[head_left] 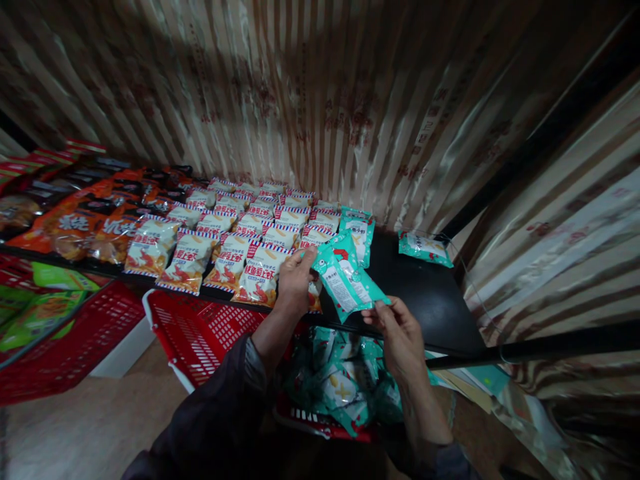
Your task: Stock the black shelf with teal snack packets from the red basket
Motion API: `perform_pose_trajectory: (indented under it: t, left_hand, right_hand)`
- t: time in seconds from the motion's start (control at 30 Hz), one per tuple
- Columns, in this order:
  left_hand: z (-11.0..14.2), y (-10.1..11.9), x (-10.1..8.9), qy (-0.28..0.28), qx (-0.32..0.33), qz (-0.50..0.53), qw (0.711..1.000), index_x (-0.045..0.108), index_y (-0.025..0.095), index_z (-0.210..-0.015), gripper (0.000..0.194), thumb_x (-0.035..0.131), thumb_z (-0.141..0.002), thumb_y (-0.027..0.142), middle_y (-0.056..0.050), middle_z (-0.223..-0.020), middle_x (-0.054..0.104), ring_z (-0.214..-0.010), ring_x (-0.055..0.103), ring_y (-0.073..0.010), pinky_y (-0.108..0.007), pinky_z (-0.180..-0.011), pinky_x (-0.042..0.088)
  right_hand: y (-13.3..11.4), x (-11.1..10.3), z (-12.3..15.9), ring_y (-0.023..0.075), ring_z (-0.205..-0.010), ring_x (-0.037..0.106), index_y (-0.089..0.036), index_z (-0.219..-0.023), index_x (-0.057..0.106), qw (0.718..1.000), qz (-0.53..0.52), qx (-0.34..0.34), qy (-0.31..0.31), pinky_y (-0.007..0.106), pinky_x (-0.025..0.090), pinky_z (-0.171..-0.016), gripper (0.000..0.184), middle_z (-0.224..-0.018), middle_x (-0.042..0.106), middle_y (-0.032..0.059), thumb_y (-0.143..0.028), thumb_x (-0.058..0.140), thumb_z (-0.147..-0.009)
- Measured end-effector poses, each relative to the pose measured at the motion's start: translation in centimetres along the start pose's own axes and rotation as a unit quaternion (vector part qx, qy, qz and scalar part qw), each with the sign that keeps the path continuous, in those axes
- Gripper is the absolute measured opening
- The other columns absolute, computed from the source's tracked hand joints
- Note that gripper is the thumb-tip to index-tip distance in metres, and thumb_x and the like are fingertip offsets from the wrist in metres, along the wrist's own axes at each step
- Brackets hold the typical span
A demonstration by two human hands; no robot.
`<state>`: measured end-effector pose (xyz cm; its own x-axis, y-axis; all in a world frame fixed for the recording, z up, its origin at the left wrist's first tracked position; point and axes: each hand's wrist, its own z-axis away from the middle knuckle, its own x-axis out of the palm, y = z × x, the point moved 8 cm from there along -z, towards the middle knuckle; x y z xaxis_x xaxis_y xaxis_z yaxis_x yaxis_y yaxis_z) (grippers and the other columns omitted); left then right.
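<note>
Between my two hands a teal snack bag is held tilted above the black shelf. My left hand pinches its upper left corner, and my right hand grips its lower right corner. Just behind it, another teal bag lies on the shelf, partly covered by the held one. A further teal bag rests near the shelf's right end. White snack bags with red lettering stand in rows to the left of my left hand. Below my hands, a heap of teal bags fills a red basket.
Orange and black snack bags occupy the shelf's left part. Two more red baskets, one tilted and one with green packets, stand below. A striped curtain hangs behind, and a dark rack post slants at the right.
</note>
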<state>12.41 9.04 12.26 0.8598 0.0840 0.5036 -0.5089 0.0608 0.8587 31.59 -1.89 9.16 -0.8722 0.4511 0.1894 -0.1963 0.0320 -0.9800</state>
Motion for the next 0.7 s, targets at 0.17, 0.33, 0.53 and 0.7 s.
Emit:
perform_pose_trajectory:
  t: [0.17, 0.33, 0.53, 0.7]
  left_hand:
    - [0.2, 0.0, -0.1, 0.008, 0.012, -0.005, 1.000, 0.059, 0.016, -0.067, 0.037, 0.077, -0.067, 0.049, 0.005, -0.055, 0.053, -0.046, 0.048, -0.0058, -0.017, -0.044, 0.037]
    - [0.3, -0.2, -0.1, 0.014, 0.012, -0.007, 1.000, 0.058, 0.017, -0.065, 0.040, 0.077, -0.066, 0.052, 0.005, -0.054, 0.054, -0.046, 0.049, -0.0065, -0.018, -0.046, 0.039]
    - [0.2, -0.5, 1.1, -0.054, -0.011, 0.001, 0.998, 0.062, 0.018, -0.075, 0.043, 0.076, -0.066, 0.057, 0.000, -0.070, 0.065, -0.063, 0.061, -0.0113, -0.021, -0.060, 0.049]
    - [1.2, -1.0, 2.5, -0.118, -0.049, -0.004, 0.992, 0.062, 0.018, -0.082, 0.043, 0.076, -0.067, 0.056, -0.003, -0.083, 0.067, -0.076, 0.065, -0.0143, -0.026, -0.072, 0.052]
  right_hand:
    - [-0.1, -0.1, 0.1, 0.0103, -0.065, 0.063, -0.019, -0.071, 0.064, 1.000, -0.011, -0.007, -0.003, 0.023, 0.058, -0.066, 0.026, -0.067, 0.063, -0.0046, -0.042, 0.076, -0.072]
    - [-0.6, -0.1, 0.3, 0.0091, -0.060, 0.059, -0.019, -0.064, 0.060, 0.999, -0.035, -0.011, 0.008, 0.024, 0.060, -0.063, 0.027, -0.063, 0.057, -0.0061, -0.039, 0.078, -0.068]
    - [-0.6, -0.6, 0.1, 0.0099, -0.060, 0.063, -0.019, -0.068, 0.060, 0.997, -0.058, -0.010, 0.047, 0.025, 0.061, -0.062, 0.031, -0.064, 0.061, -0.0053, -0.041, 0.080, -0.065]
    - [-0.2, -0.7, 0.0, 0.0111, -0.063, 0.067, -0.018, -0.068, 0.060, 0.994, -0.086, 0.001, 0.066, 0.024, 0.061, -0.065, 0.031, -0.065, 0.063, -0.0052, -0.038, 0.083, -0.062]
